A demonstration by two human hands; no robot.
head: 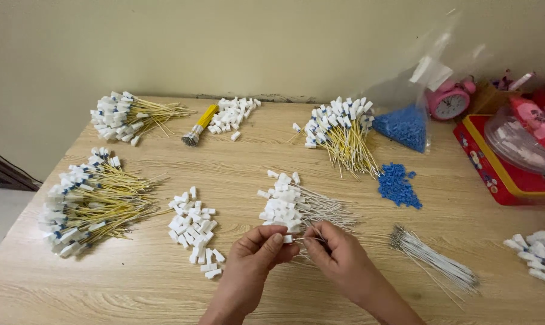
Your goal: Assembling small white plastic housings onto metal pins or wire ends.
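Your left hand [254, 250] pinches a small white plastic cap [288, 239] between thumb and forefinger; your right hand [338, 253] has its fingers closed on a thin white wire [305, 239]. The wire's long axis runs left to right, its tip pointing at the cap, touching or just short; both hover above the tabletop [236, 174], just below the pile of capped white wires [293, 207].

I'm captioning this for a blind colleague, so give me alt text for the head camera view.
Two bare hands meet over a wooden table: the left hand pinches a small white plastic cap while the right hand holds a thin white wire at it. Piles of capped yellow wires, loose white caps and blue beads surround them.
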